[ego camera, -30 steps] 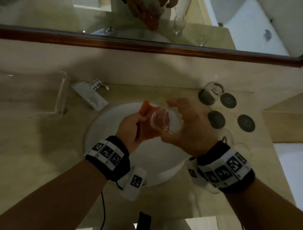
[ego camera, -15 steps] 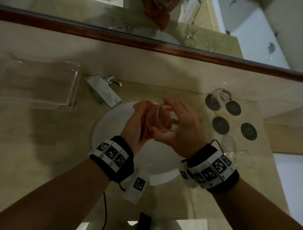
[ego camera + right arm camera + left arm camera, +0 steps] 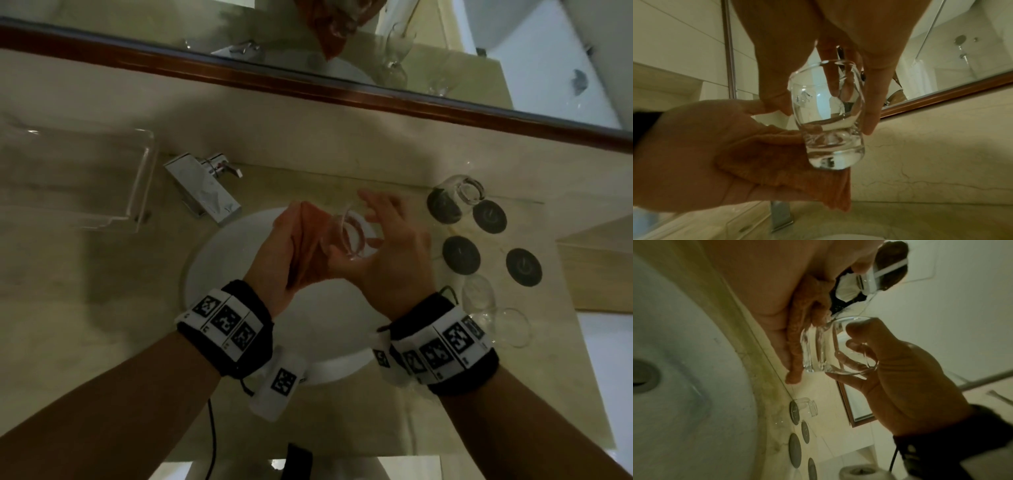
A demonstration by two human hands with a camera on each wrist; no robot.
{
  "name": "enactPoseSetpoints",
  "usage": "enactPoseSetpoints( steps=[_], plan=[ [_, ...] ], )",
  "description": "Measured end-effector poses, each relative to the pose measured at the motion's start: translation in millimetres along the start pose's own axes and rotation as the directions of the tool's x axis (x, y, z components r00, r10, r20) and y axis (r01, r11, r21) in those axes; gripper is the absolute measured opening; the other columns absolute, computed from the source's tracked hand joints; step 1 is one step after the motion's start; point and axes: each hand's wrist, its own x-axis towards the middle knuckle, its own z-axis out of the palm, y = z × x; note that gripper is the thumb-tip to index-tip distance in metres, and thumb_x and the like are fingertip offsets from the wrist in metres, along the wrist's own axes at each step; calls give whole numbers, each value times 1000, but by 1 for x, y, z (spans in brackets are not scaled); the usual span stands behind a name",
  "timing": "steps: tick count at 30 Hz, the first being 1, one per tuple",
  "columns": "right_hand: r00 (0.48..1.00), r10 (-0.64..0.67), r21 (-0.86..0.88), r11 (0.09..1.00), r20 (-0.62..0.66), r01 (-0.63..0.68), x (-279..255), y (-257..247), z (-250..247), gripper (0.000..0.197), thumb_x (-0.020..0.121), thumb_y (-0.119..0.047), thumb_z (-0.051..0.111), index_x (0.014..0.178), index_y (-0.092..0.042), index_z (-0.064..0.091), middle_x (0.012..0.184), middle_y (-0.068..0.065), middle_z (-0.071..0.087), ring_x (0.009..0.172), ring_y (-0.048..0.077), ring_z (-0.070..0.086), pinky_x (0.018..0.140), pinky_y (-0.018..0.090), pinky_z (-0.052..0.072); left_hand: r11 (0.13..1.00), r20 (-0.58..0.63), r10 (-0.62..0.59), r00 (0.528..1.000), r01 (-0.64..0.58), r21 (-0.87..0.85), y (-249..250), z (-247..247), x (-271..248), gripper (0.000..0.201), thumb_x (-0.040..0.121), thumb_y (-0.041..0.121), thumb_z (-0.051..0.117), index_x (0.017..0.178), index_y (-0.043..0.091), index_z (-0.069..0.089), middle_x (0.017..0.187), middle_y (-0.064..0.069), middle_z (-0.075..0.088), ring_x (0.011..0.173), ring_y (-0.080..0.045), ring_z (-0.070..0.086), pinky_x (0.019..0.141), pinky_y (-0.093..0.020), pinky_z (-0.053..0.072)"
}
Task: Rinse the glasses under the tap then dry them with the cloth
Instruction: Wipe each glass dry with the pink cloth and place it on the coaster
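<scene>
Over the white basin [image 3: 233,274] my left hand [image 3: 298,240] holds an orange cloth [image 3: 310,236] against the thick base of a small clear glass [image 3: 349,236]. My right hand [image 3: 383,222] grips that glass at its mouth. In the right wrist view some fingers [image 3: 830,78] reach inside the glass [image 3: 828,116] and one lies outside, with the cloth [image 3: 797,178] spread on the left palm below it. The left wrist view shows the same glass [image 3: 828,350] on its side, pinched at the rim. The tap [image 3: 205,195] stands at the back left with no water showing.
An upturned glass [image 3: 460,193] sits on one of several dark round coasters [image 3: 460,253] at the right. Two stemmed glasses [image 3: 479,298] lie nearer the front right. A clear tray [image 3: 78,178] sits left of the tap. A mirror with a wooden frame [image 3: 308,82] runs behind.
The glass has turned between my hands against the cloth, and my right fingers have spread out over its mouth. Both hands stay above the basin.
</scene>
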Motion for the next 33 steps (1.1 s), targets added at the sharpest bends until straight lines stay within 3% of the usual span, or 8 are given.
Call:
enactPoseSetpoints(
  steps=[5, 10, 13, 18, 20, 26, 30, 33],
  plan=[
    [992, 123, 0, 992, -4, -123, 4, -5, -6, 92, 69, -49, 84, 147, -18, 47, 116, 0, 58, 93, 10, 62, 71, 14, 45, 991, 84, -1, 996, 12, -134, -1, -1, 1, 61, 100, 56, 19, 139, 23, 52, 149, -1, 52, 140, -17, 46, 117, -36, 32],
    [959, 284, 221, 936, -5, -275, 12, -9, -12, 101, 67, -43, 89, 150, -16, 39, 127, -8, 63, 102, 3, 62, 82, 19, 53, 916, 176, -19, 984, 88, -392, 2, -17, 5, 65, 95, 55, 32, 123, 10, 70, 128, -5, 69, 119, -15, 65, 110, -32, 42],
    [948, 317, 299, 903, 26, -310, 12, -11, -13, 100, 64, -41, 91, 148, -15, 42, 128, -10, 61, 105, 1, 61, 83, 16, 54, 919, 146, -15, 989, 72, -388, 2, -19, 8, 54, 98, 35, 33, 138, 6, 55, 140, -9, 60, 127, -18, 56, 119, -31, 29],
    [957, 282, 314, 905, 66, -288, 6, -13, -18, 91, 61, -40, 94, 137, -19, 48, 128, -12, 55, 105, 0, 62, 81, 28, 61, 979, 144, 148, 978, -125, -159, 5, -11, 6, 51, 89, 20, 55, 138, 8, 55, 133, -18, 58, 103, -30, 60, 85, -31, 49],
    [958, 279, 343, 895, 72, -286, 5, -13, -20, 91, 57, -42, 95, 132, -18, 49, 128, -9, 53, 107, 3, 63, 78, 28, 62, 975, 190, 208, 959, -218, 34, 5, -11, 7, 49, 91, 16, 58, 141, 19, 55, 128, -20, 56, 84, -33, 46, 61, -35, 39],
    [906, 417, 601, 708, 70, -372, 6, -4, -25, 79, 54, -24, 98, 120, -20, 54, 118, -5, 63, 105, 9, 70, 88, 33, 61, 917, 292, 286, 913, -349, 192, 6, -3, 13, 66, 92, 20, 62, 151, 25, 35, 81, -18, 49, 52, -19, 42, 48, -35, 40],
    [909, 409, 736, 591, 82, -332, 4, -1, -24, 61, 64, -3, 90, 116, -7, 58, 118, 9, 69, 104, 17, 73, 90, 36, 61, 891, 356, 286, 890, -383, 243, 8, 2, 15, 84, 83, 35, 77, 151, 10, 34, 86, -41, 48, 52, -47, 44, 48, -40, 49],
    [929, 363, 754, 588, 76, -292, 5, -2, -22, 46, 71, 1, 84, 108, -12, 59, 110, 4, 69, 96, 11, 74, 80, 24, 59, 893, 325, 277, 904, -368, 261, 8, 7, 17, 97, 80, 40, 78, 153, 3, 26, 89, -41, 49, 55, -59, 36, 45, -59, 43]
  ],
)
